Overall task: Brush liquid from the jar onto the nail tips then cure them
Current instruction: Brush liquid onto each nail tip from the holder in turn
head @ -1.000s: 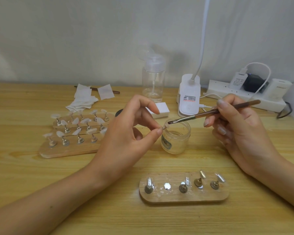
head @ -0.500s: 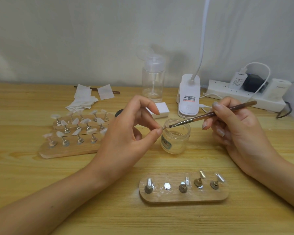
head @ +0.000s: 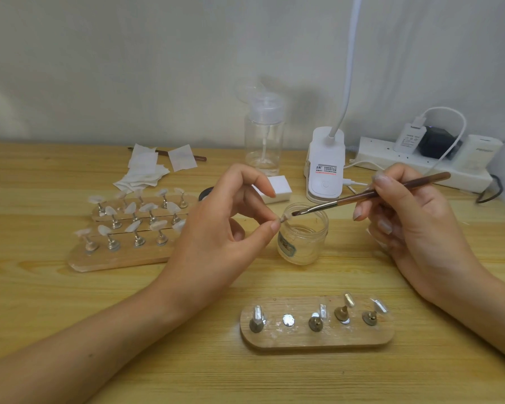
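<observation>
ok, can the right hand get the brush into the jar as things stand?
Probably yes. The right hand holds the brush with its bristles just above the open jar; no lid. The left hand pinches a nail tip at the jar's left rim, beside the mouth, not across it.

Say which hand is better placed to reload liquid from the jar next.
Right, likely. The right hand holds the brush, bristles just above the open jar; the left hand is occupied pinching a nail tip.

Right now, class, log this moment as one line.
left hand: pinches nail tip | right hand: holds brush at nail tip | jar: open
</observation>
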`<state>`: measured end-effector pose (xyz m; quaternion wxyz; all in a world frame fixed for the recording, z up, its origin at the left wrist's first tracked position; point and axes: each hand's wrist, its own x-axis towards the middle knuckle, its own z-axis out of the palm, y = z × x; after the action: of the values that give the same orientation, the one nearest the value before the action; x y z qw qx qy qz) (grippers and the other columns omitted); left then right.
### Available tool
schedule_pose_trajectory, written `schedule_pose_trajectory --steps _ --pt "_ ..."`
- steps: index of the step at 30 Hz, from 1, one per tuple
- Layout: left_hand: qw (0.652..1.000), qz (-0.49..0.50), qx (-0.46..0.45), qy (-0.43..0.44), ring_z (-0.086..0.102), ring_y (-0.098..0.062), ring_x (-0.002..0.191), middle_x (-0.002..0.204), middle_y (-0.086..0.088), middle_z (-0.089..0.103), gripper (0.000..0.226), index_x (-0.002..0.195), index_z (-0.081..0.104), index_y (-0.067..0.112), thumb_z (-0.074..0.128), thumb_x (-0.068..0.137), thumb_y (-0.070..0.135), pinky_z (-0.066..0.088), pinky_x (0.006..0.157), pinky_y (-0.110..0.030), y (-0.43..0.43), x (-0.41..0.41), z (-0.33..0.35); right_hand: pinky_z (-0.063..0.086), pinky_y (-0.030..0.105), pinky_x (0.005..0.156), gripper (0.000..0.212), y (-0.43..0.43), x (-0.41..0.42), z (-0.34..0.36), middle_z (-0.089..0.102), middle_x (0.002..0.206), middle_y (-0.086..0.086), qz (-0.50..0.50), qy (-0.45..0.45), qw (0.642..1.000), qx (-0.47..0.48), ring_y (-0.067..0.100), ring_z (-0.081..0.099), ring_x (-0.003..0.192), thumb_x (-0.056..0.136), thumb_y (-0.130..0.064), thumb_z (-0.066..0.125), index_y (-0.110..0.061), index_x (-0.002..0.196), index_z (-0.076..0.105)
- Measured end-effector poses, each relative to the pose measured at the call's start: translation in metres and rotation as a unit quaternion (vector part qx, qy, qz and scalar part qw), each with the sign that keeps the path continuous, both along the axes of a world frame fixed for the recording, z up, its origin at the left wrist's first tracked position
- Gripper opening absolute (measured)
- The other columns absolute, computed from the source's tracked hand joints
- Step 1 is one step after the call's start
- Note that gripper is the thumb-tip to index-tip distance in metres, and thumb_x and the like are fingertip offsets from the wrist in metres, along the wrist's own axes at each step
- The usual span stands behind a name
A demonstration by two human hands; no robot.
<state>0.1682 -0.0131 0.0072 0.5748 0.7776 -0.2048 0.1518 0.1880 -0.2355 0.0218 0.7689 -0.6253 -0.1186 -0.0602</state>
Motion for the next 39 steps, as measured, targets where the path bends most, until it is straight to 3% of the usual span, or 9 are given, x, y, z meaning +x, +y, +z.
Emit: schedule_pose_trajectory --steps 7,16,22,27,32,39 --pt "1.000 0.001 0.004 -0.002 0.064 -0.035 0.079 0.085 0.008 0.069 0.027 0.104 0.054 0.030 0.069 0.085 0.018 0.047 0.059 -0.047 0.0003 0.0007 -0.0002 0.030 0.014 0.039 0.019 0.0034 -0.0025 0.0019 0.067 0.064 0.007 0.017 -0.013 0.999 -0.028 0.007 0.042 0.046 0.080 -0.037 0.062 -0.028 0.064 0.057" --pt "1.000 0.002 0.013 -0.009 0.066 -0.028 0.079 0.085 0.010 0.069 0.027 0.105 0.053 0.031 0.069 0.086 0.018 0.047 0.060 -0.047 0.0009 0.0008 -0.0003 0.030 0.013 0.039 0.018 0.0027 -0.0022 0.0010 0.065 0.061 0.009 -0.006 -0.015 1.000 -0.027 0.007 0.043 0.044 0.084 -0.028 0.058 -0.015 0.075 0.049" --pt "1.000 0.005 0.021 -0.015 0.067 -0.025 0.081 0.086 0.012 0.069 0.027 0.104 0.053 0.032 0.068 0.086 0.019 0.047 0.058 -0.043 0.0002 -0.0004 0.0001 0.028 0.014 0.038 0.019 0.0010 -0.0024 0.0012 0.065 0.062 0.008 -0.017 -0.008 1.000 -0.021 0.009 0.039 0.045 0.081 -0.034 0.062 -0.021 0.072 0.052" --pt "1.000 0.005 0.025 -0.019 0.068 -0.016 0.094 0.087 0.011 0.069 0.027 0.104 0.052 0.032 0.067 0.087 0.017 0.047 0.058 -0.036 0.0001 -0.0015 0.0011 0.033 0.012 0.041 0.020 0.0000 -0.0019 0.0019 0.066 0.063 0.004 0.008 -0.009 1.000 0.010 0.005 0.042 0.045 0.085 -0.032 0.059 -0.028 0.065 0.057" --pt "0.999 0.004 0.027 -0.021 0.068 -0.018 0.097 0.088 0.010 0.069 0.027 0.103 0.052 0.033 0.066 0.087 0.017 0.046 0.059 -0.036 -0.0004 -0.0018 0.0016 0.029 0.012 0.037 0.021 0.0013 -0.0011 0.0002 0.065 0.062 0.006 -0.003 0.002 1.000 -0.028 0.007 0.039 0.043 0.081 -0.036 0.062 -0.021 0.071 0.050" --pt "0.999 0.000 0.030 -0.022 0.068 -0.018 0.096 0.089 0.011 0.068 0.026 0.104 0.052 0.032 0.066 0.087 0.018 0.046 0.060 -0.037 0.0000 -0.0026 0.0022 0.030 0.013 0.039 0.020 0.0001 -0.0008 0.0014 0.066 0.064 0.004 0.014 0.005 1.000 -0.004 0.005 0.042 0.044 0.080 -0.038 0.063 -0.028 0.066 0.055"
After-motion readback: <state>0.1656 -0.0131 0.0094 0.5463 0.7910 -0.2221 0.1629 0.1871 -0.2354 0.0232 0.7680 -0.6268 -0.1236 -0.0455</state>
